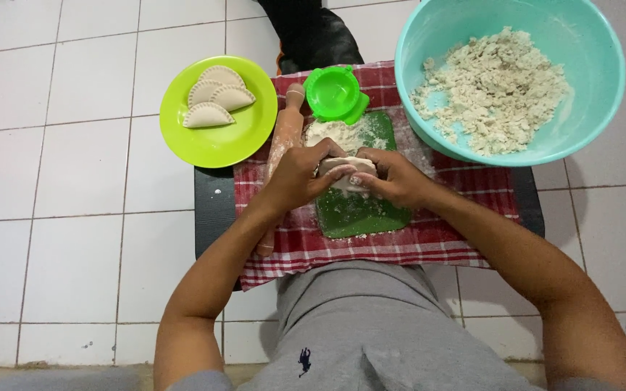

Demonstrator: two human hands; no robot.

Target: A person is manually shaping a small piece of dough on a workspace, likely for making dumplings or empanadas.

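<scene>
Both hands meet over a floured green cutting board [360, 213]. My left hand [300, 174] and my right hand [393, 177] hold a pale lump of dough [347, 168] between their fingers, just above the board. A heap of flour [342, 132] lies on the board's far end. A wooden rolling pin [284, 137] lies along the board's left side, partly under my left forearm. A green round dumpling press [335, 93] sits beyond the board.
A lime green plate [215, 141] at the left holds three folded half-moon pastries [215, 98]. A large turquoise bowl [595, 94] at the right holds crumbly white filling [490, 87]. A red checked cloth [443, 235] covers a small dark table [211, 210] on a white tiled floor.
</scene>
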